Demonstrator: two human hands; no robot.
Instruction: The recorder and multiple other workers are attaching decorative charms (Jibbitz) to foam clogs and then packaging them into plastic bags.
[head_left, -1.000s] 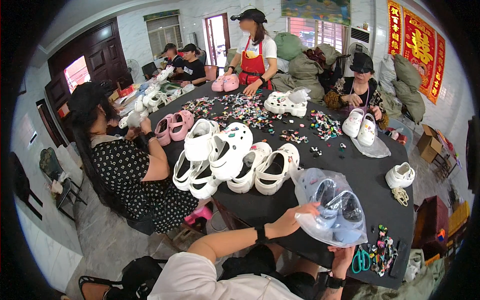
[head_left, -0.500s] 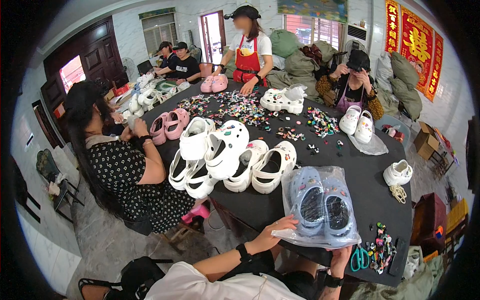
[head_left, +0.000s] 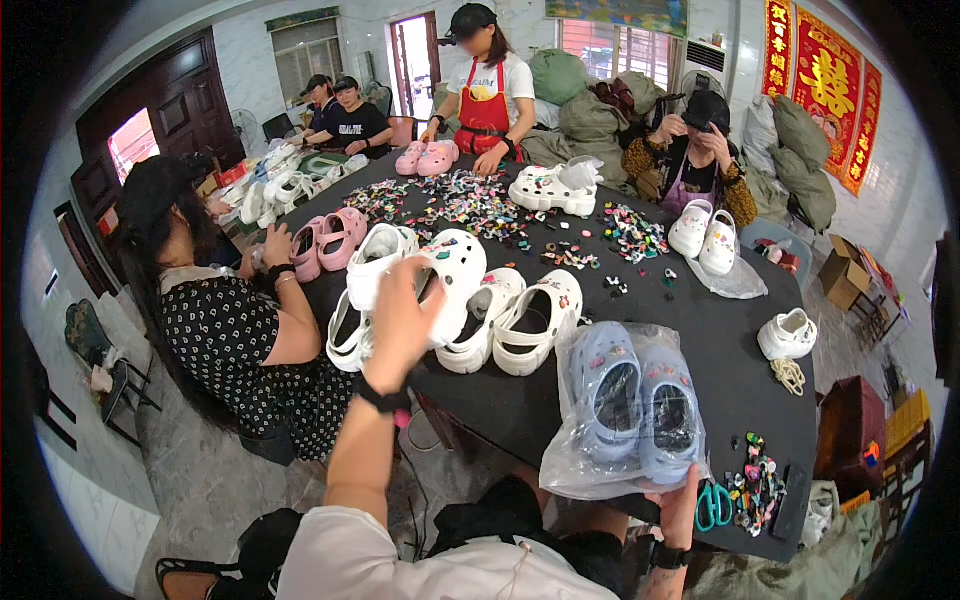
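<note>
Pale blue clogs (head_left: 604, 346), smooth and rounded with perforated toes and small colourful charms, lie inside a wrinkled clear plastic bag (head_left: 572, 478) at the near edge of the matte black counter (head_left: 745, 365), right of centre. Starting at the left, a seated person's black dress (head_left: 225, 325) carries a repeated pale print. Glossy pink clogs (head_left: 340, 235) stand beside that person. Farther back, a black T-shirt (head_left: 358, 128) bears white capital lettering. The left hand (head_left: 403, 318), thumb and fingers apart, is in front of the stacked white clogs (head_left: 462, 268); whether it touches them I cannot tell. Behind, a white T-shirt under a red apron (head_left: 484, 118) shows partly covered lettering. The right hand (head_left: 677, 502) is clamped on the bag's lower right corner. Next come teal-handled scissors (head_left: 714, 507), a heap of glossy rubbery charms (head_left: 758, 485), and red wall hangings (head_left: 832, 85) with gold characters.
</note>
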